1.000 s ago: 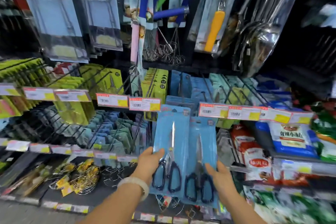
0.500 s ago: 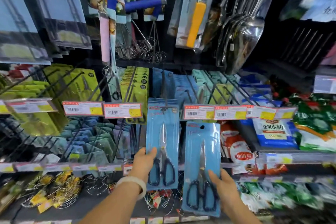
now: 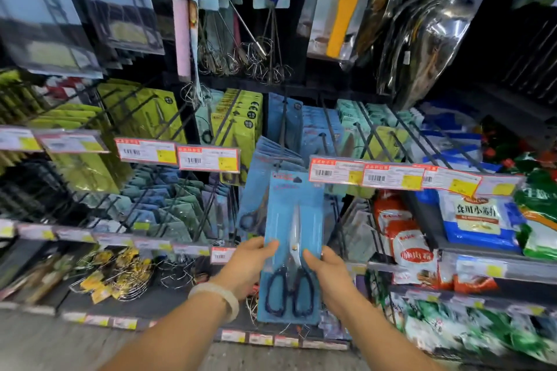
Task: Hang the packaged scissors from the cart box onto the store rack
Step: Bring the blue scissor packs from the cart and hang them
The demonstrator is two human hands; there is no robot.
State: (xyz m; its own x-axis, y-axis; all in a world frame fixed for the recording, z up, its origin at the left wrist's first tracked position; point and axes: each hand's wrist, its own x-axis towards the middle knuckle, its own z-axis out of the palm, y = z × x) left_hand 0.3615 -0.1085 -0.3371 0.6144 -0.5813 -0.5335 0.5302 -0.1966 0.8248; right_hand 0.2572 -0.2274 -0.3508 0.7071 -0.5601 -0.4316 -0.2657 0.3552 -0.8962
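Both hands hold one blue scissors pack (image 3: pixel 294 245) upright in front of the store rack (image 3: pixel 301 129): the left hand (image 3: pixel 251 265) pinches its left edge, the right hand (image 3: pixel 328 271) its right edge, thumbs on the front. Its hang hole sits just below the row of matching packs (image 3: pixel 275 156) already on the peg, so judging by this, threading remains. The cart box is out of view, so how many remain is unknown.

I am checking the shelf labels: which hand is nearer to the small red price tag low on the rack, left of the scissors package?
Left. The left hand lies just right of the small red price tag; the right hand is farther right, beyond the scissors package.
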